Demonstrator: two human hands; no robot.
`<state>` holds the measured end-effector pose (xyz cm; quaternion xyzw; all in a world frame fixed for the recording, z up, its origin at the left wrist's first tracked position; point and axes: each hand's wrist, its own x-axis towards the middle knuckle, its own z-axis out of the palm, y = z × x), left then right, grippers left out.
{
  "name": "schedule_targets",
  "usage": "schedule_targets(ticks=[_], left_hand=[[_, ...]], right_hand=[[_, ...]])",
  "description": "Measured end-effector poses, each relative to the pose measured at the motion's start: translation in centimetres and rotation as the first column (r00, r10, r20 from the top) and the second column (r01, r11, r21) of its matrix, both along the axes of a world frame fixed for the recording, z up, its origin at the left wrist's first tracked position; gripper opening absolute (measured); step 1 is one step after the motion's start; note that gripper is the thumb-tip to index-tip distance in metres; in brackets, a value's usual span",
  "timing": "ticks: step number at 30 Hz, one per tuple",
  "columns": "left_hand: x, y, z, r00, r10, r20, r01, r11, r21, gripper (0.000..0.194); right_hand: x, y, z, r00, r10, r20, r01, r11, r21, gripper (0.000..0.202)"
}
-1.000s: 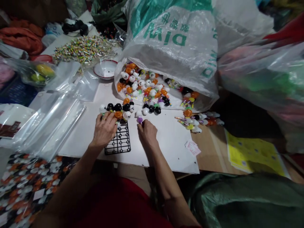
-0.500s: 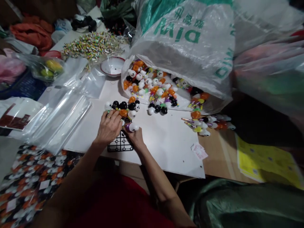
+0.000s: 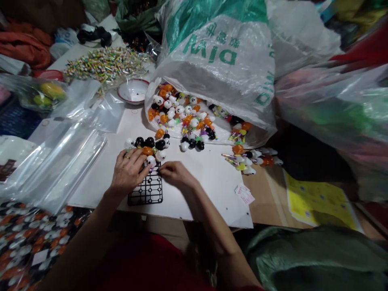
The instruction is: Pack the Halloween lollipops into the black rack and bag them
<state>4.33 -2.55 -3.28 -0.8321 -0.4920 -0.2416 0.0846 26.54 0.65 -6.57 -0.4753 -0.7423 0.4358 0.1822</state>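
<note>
A black plastic grid rack [image 3: 147, 190] lies on the white tabletop near its front edge. At its far end stand several figure-headed pieces: black heads [image 3: 144, 142], an orange pumpkin head [image 3: 147, 150] and white faces. My left hand [image 3: 127, 171], wearing a ring, reaches over the rack's left side, its fingers and thumb closed around a white-headed piece [image 3: 150, 161] with a bit of purple below. My right hand [image 3: 176, 173] is at the rack's right edge with its fingers pinched together. Whatever is between those fingertips is too small to tell.
A big white plastic bag [image 3: 212, 68] lies behind, spilling figure-headed pieces [image 3: 182, 109]. A bowl [image 3: 133, 91] and a heap of small colourful sticks [image 3: 106, 64] are at back left. Clear plastic sleeves [image 3: 60, 161] cover the left side. More figures [image 3: 254, 157] lie right, beside yellow sheets [image 3: 318, 202].
The white-headed piece has gone from my right hand to the rack, under my left fingers. My right hand has drawn back to the right. The view has turned slightly right.
</note>
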Motion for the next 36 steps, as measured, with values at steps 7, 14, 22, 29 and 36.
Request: schedule_targets(ticks=[7, 14, 22, 29, 36], left_hand=[[1.2, -0.1, 2.0, 0.998, 0.036, -0.046, -0.036, 0.999, -0.010, 0.045], [2.4, 0.8, 2.0, 0.998, -0.036, -0.059, 0.026, 0.986, -0.162, 0.024], [2.6, 0.2, 1.9, 0.998, -0.048, -0.048, 0.036, 0.975, -0.217, 0.038], [3.4, -0.1, 0.7, 0.997, 0.036, -0.067, -0.043, 0.993, -0.108, 0.025], [3.5, 0.0, 0.5, 0.994, 0.057, -0.088, -0.061, 0.997, -0.045, 0.021]], right_hand=[[3.3, 11.3, 2.6, 0.656, -0.526, 0.542, 0.376, 0.849, 0.370, 0.031], [3.0, 3.2, 1.8, 0.889, -0.458, 0.024, 0.438, 0.864, 0.247, 0.029], [-3.2, -4.4, -2.3, 0.765, -0.453, -0.459, 0.536, 0.842, 0.063, 0.020], [-3.0, -3.8, -2.2, 0.824, -0.321, -0.468, 0.358, 0.934, -0.011, 0.025], [1.5, 5.8, 0.3, 0.949, -0.310, 0.066, 0.271, 0.901, 0.338, 0.031]])
